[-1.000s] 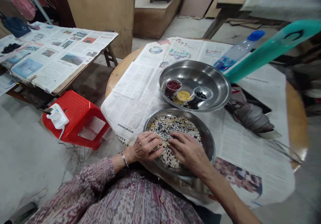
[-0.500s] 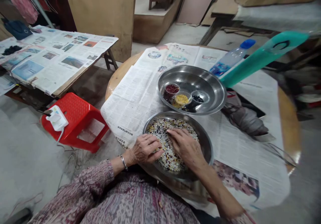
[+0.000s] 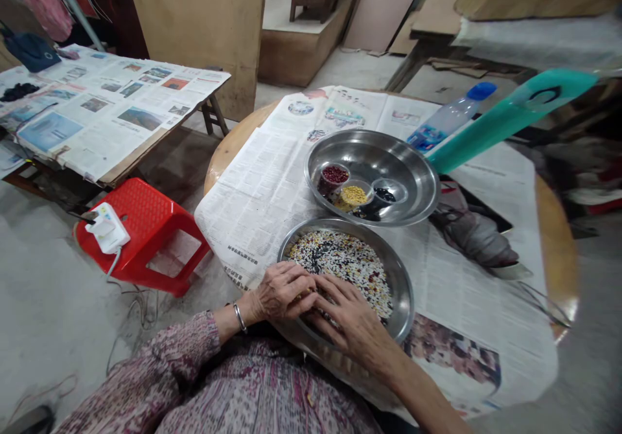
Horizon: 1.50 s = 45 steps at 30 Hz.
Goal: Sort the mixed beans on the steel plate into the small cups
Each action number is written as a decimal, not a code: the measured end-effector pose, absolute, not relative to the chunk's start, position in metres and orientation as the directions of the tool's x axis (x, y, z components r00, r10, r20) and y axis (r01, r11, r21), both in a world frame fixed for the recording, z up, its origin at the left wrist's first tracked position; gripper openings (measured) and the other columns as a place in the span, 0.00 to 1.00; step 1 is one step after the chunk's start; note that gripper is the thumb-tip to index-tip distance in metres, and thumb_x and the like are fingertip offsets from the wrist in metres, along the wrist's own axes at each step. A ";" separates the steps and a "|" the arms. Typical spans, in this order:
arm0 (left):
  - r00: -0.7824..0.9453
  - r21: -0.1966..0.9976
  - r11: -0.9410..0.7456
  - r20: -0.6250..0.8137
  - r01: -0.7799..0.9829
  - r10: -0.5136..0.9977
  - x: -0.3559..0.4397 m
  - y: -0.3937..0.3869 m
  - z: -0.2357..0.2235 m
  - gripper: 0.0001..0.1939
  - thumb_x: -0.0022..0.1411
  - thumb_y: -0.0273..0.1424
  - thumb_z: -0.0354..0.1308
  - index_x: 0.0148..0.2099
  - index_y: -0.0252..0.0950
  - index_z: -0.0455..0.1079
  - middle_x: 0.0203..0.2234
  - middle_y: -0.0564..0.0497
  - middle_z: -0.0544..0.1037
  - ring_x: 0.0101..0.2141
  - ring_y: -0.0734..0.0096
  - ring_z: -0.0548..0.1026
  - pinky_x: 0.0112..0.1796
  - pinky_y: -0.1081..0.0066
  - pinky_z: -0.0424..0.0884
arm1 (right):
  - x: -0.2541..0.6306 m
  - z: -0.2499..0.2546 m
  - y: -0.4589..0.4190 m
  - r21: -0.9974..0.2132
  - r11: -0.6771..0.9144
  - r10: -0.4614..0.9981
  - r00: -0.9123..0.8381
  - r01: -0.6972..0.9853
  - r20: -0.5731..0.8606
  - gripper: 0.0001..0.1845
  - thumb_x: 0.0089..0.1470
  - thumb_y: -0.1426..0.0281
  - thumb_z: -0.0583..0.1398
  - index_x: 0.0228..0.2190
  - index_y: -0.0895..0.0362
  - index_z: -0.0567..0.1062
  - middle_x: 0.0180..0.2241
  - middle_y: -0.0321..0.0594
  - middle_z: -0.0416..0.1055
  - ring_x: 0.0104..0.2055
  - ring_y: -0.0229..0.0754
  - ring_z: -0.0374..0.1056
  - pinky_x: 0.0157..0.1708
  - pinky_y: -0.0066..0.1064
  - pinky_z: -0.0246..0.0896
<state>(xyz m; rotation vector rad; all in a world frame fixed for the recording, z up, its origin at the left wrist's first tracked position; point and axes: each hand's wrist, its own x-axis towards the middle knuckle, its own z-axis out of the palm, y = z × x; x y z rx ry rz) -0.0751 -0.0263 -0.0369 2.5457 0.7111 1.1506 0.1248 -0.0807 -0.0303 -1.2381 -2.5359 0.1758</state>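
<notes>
In the head view, a steel basin (image 3: 405, 285) holds loose white grains mixed with black, yellow and dark red ones. My left hand (image 3: 286, 290) is at its near-left rim, fingers curled in; whatever lies in the palm is hidden. My right hand (image 3: 346, 317) reaches across the near side of the basin, fingers stretched and slightly apart, their tips against my left fingers. Beyond stands a larger steel basin (image 3: 413, 162) with three clear cups: one of red beans (image 3: 335, 174), one of yellow beans (image 3: 354, 195), and one of black beans (image 3: 385, 195).
Newspaper (image 3: 243, 194) covers the round table. A water bottle (image 3: 449, 120), a green long-handled object (image 3: 510, 123) and a grey bundle (image 3: 473, 236) are to the right. On the left, a red stool (image 3: 150, 214) carries a white power strip (image 3: 109, 227) beside another newspaper-covered table (image 3: 107, 116).
My right hand has drawn back from the middle of the grains toward me and now meets my left hand. The left hand has barely moved.
</notes>
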 end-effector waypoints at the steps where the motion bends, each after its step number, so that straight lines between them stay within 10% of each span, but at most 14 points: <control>1: 0.562 0.419 -0.847 0.634 0.328 0.531 -0.075 -0.026 -0.037 0.07 0.66 0.32 0.53 0.39 0.33 0.68 0.32 0.49 0.76 0.34 0.69 0.74 0.39 0.66 0.73 | 0.135 -0.030 -0.085 -0.229 0.612 0.790 -0.571 0.757 0.224 0.17 0.60 0.64 0.56 0.50 0.51 0.74 0.57 0.45 0.68 0.60 0.50 0.59 0.57 0.48 0.61; 12: 0.577 0.403 -0.851 0.626 0.337 0.525 -0.075 -0.024 -0.028 0.08 0.68 0.31 0.52 0.37 0.33 0.68 0.29 0.49 0.76 0.32 0.70 0.74 0.34 0.67 0.71 | 0.157 -0.038 -0.042 -0.242 0.112 0.956 -0.038 0.964 0.290 0.21 0.62 0.65 0.52 0.52 0.60 0.71 0.50 0.56 0.70 0.52 0.54 0.66 0.50 0.50 0.66; 22: 0.581 0.393 -0.848 0.618 0.356 0.530 -0.075 -0.025 -0.030 0.10 0.68 0.33 0.51 0.37 0.33 0.69 0.30 0.49 0.77 0.33 0.69 0.75 0.35 0.68 0.72 | 0.123 -0.021 -0.083 -0.619 0.398 0.887 -0.456 0.677 0.071 0.14 0.61 0.73 0.53 0.45 0.52 0.73 0.42 0.41 0.74 0.44 0.40 0.71 0.45 0.35 0.70; 34: 0.591 0.408 -0.838 0.596 0.361 0.544 -0.074 -0.025 -0.033 0.10 0.68 0.33 0.51 0.37 0.33 0.69 0.29 0.49 0.76 0.32 0.70 0.74 0.35 0.67 0.71 | 0.147 -0.035 -0.032 -0.281 0.190 0.958 -0.116 0.941 0.261 0.18 0.61 0.68 0.51 0.47 0.57 0.75 0.47 0.51 0.72 0.50 0.52 0.66 0.50 0.49 0.67; 45: 0.609 0.402 -0.830 0.564 0.387 0.557 -0.076 -0.027 -0.034 0.09 0.68 0.32 0.50 0.39 0.34 0.69 0.31 0.49 0.75 0.35 0.69 0.73 0.39 0.67 0.71 | 0.122 -0.025 -0.053 -0.344 0.469 0.880 -0.399 0.813 0.258 0.15 0.58 0.74 0.54 0.43 0.53 0.76 0.45 0.45 0.73 0.50 0.47 0.67 0.50 0.43 0.67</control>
